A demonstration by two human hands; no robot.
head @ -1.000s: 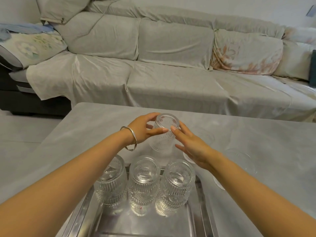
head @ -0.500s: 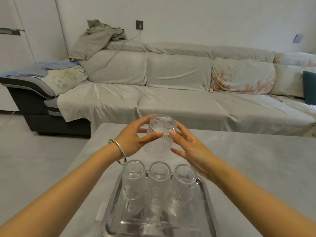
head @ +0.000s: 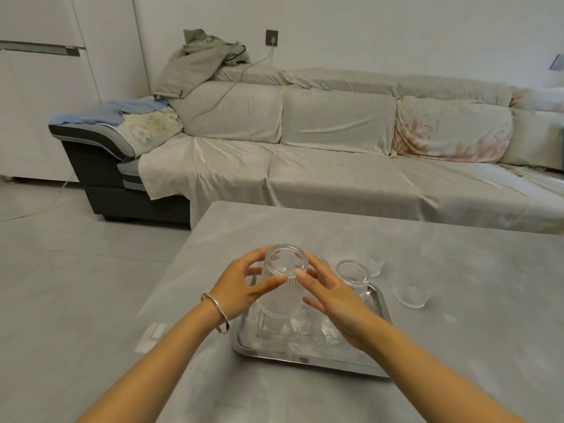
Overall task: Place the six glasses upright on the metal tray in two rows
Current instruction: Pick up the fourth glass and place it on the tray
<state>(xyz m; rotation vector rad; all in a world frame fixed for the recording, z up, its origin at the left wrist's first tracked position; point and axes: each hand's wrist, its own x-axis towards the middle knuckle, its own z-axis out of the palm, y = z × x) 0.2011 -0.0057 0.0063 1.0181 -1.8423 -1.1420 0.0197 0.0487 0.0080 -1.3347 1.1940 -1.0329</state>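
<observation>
Both hands — left, right — pinch a ribbed glass between fingertips at centre frame, held above the tray, apparently to steady it. Their grip is closed on its sides; two glasses wait on the counter at right.

arms: bare, no sleeves | left wrist: silver bangle
</observation>
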